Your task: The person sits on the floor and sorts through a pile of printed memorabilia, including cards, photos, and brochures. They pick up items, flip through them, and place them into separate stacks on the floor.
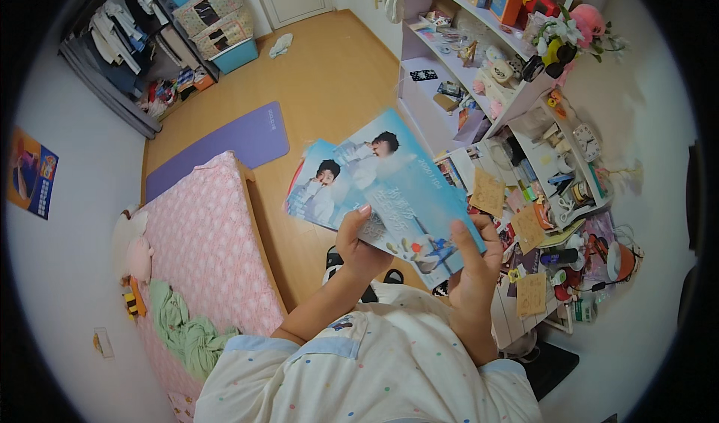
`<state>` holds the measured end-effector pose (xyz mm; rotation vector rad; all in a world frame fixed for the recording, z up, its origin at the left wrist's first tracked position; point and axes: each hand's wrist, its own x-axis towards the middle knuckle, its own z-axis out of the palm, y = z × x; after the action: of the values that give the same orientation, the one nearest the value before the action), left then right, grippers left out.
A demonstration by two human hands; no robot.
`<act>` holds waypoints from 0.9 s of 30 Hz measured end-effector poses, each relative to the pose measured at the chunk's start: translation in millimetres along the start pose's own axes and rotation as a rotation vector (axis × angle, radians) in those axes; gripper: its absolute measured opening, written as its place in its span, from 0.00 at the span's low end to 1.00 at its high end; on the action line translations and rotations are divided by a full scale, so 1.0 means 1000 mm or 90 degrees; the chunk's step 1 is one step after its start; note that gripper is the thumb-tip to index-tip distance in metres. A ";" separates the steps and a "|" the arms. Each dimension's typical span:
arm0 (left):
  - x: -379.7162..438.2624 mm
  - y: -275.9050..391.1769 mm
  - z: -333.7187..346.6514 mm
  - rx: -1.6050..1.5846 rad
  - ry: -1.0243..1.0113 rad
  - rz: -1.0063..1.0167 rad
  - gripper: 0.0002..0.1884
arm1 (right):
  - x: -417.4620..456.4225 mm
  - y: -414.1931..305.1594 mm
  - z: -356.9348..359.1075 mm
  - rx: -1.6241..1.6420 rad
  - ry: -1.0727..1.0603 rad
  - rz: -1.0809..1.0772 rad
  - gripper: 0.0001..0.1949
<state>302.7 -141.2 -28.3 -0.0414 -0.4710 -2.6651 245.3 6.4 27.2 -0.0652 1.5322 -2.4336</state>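
Several glossy blue printed cards [415, 181] are fanned out in front of my body, above the floor. They bear a picture of a person and some writing. My left hand [359, 243] grips the lower edge of the left cards [317, 190], its thumb on top. On the right side of the large front card, my right hand [474, 254] has its thumb on the face and its fingers behind. The cards overlap, and their lower parts are partly covered by my hands.
A bed with a pink cover [219, 243] stands at the left, a purple mat [253, 136] beyond it. At the right, a cluttered desk [505, 333] holds several brown patterned cards [531, 294], bottles and a clock [587, 142]. A white shelf unit [413, 114] stands behind the desk.
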 end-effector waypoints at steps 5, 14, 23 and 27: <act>-0.001 -0.011 0.042 0.120 0.065 0.057 0.34 | 0.020 -0.019 -0.044 -0.014 0.090 -0.036 0.10; -0.025 -0.031 0.046 0.108 0.119 -0.031 0.32 | 0.048 -0.043 -0.054 -0.102 -0.042 -0.049 0.12; -0.019 -0.024 0.031 0.108 0.220 -0.075 0.27 | 0.048 -0.039 -0.042 -0.363 -0.226 -0.070 0.15; -0.016 -0.012 0.034 0.129 0.184 -0.081 0.27 | 0.052 -0.030 -0.032 -0.367 -0.155 -0.049 0.16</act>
<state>310.1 -112.9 -1.6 0.4419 -0.6607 -2.6698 183.1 34.2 34.5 -0.5141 2.0773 -1.8657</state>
